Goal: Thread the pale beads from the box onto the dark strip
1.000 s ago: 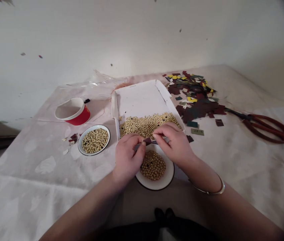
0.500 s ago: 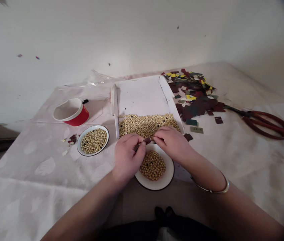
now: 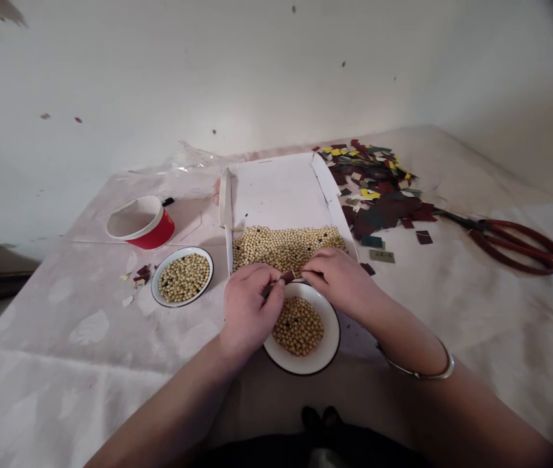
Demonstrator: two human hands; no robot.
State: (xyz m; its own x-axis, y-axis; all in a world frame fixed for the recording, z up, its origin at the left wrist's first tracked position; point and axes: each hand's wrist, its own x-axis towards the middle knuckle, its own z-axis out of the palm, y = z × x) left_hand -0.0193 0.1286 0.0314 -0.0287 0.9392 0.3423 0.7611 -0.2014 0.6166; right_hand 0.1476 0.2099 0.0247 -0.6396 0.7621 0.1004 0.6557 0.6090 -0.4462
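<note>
Head view: my left hand (image 3: 252,304) pinches the maroon piece (image 3: 289,277) over the far rim of the white dish (image 3: 300,364); whether my right hand (image 3: 337,278), beside it, grips anything, I cannot tell. Apparent step: fingertip working. Next move requires steady left pressure.

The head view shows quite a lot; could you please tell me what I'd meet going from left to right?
Red cup, smaller bowl of beans, left hand, maroon piece it pinches, right hand, loose maroon square, scissors.
</note>
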